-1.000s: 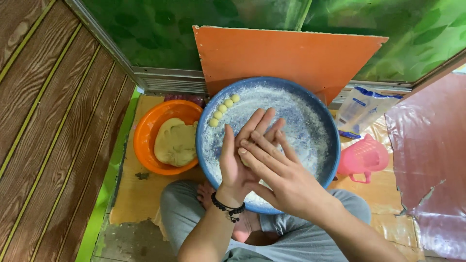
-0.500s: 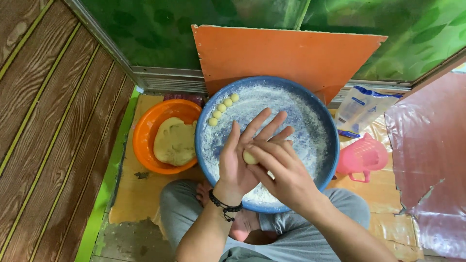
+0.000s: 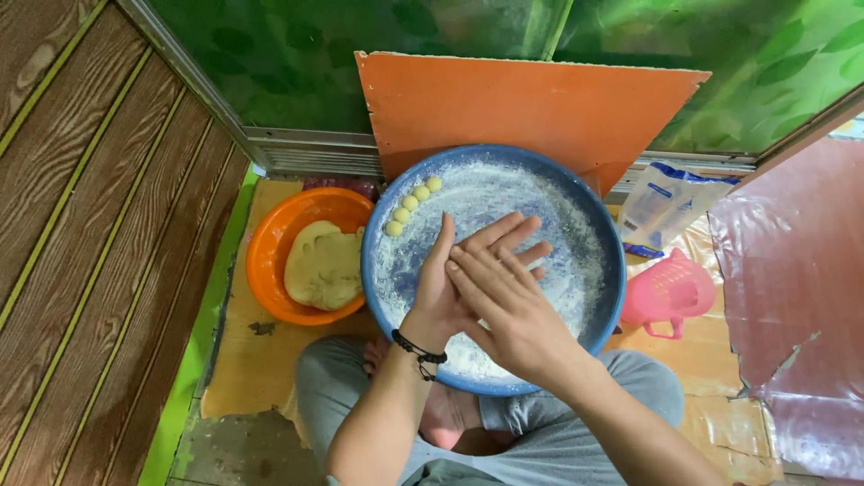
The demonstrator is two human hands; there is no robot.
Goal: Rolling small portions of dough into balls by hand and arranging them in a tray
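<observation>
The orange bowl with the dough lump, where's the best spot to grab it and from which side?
Take the orange bowl by its left rim, coming from the left with the left hand. That edge is bare and open to the floor, while its right edge sits against the blue tray and the dough lump fills the middle.

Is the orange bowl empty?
No, the orange bowl holds a big lump of pale dough.

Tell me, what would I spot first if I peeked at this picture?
Probably the big blue floury tray in the middle, with the left hand and right hand pressed together over it. A row of small dough balls sits at its upper left edge, and an orange bowl of dough lies left.
</observation>
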